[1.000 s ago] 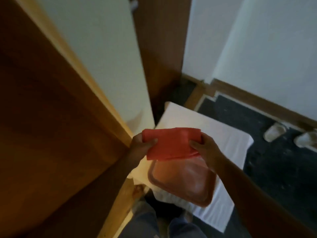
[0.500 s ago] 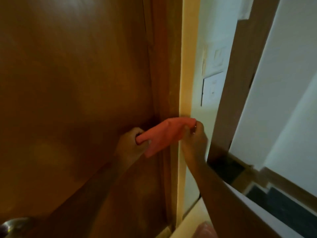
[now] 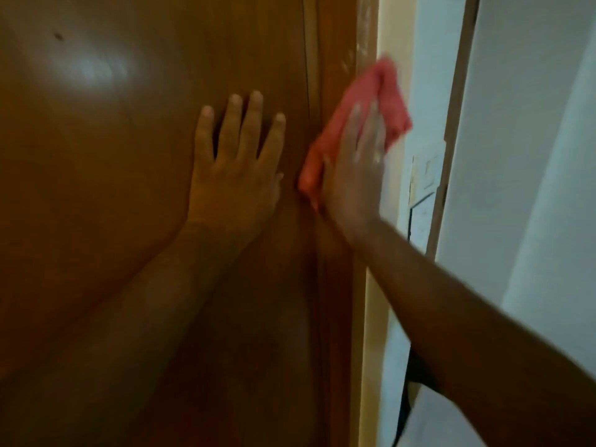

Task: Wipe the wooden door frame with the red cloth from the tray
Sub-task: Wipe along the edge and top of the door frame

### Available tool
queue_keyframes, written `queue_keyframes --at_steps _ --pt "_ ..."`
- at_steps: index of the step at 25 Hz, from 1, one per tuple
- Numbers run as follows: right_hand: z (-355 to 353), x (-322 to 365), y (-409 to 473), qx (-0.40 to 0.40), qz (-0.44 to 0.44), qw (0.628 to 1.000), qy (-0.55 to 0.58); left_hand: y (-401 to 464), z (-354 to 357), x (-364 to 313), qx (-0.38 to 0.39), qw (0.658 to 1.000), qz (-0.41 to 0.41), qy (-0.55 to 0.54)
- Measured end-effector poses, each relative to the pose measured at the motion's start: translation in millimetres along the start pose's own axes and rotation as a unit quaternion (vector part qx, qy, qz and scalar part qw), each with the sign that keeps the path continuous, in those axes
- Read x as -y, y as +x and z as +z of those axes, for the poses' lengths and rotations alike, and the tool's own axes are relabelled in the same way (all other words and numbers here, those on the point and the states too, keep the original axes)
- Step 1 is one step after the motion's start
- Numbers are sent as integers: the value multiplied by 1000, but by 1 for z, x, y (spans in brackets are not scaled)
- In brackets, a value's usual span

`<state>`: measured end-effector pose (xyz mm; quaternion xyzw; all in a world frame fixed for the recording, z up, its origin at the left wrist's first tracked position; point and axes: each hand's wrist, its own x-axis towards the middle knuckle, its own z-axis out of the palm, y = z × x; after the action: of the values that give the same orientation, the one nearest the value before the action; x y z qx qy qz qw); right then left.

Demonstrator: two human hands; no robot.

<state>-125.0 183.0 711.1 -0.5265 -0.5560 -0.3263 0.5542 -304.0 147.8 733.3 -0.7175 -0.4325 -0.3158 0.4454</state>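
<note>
The red cloth [image 3: 371,101] is pressed flat against the wooden door frame [image 3: 335,43], a vertical brown strip with pale scuffs near the top. My right hand [image 3: 353,175] lies over the cloth with fingers extended, holding it to the frame; the cloth's upper part sticks out past my fingertips. My left hand [image 3: 237,166] rests flat on the brown door panel [image 3: 113,156] just left of the frame, fingers spread, holding nothing. The tray is out of view.
A cream edge strip [image 3: 371,317] runs down the right side of the frame. Beyond it are a white wall [image 3: 532,156], a wall switch plate [image 3: 427,171] and another brown vertical trim [image 3: 458,75].
My left hand let go of the cloth and went flat onto the door. My right hand moved up the frame with the cloth. The view rose from the tray to the door.
</note>
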Motion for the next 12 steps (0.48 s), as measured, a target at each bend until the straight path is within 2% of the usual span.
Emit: queue_keyframes --at_steps 3,5,7,9,12 --pt "2 5 97 -62 -25 997 -28 1 10 -1 -6 997 -7 73" --pt "1 5 110 -79 -43 995 -35 -1 16 -3 -17 996 -7 91" --pt "-1 -4 75 -51 -70 996 -33 -1 16 -2 -17 996 -12 84" --pt "-5 -21 -2 16 -90 995 -39 1 14 -2 -7 995 -14 102" --pt "-8 -42 -115 111 -67 986 -101 -1 5 -9 30 991 -27 127"
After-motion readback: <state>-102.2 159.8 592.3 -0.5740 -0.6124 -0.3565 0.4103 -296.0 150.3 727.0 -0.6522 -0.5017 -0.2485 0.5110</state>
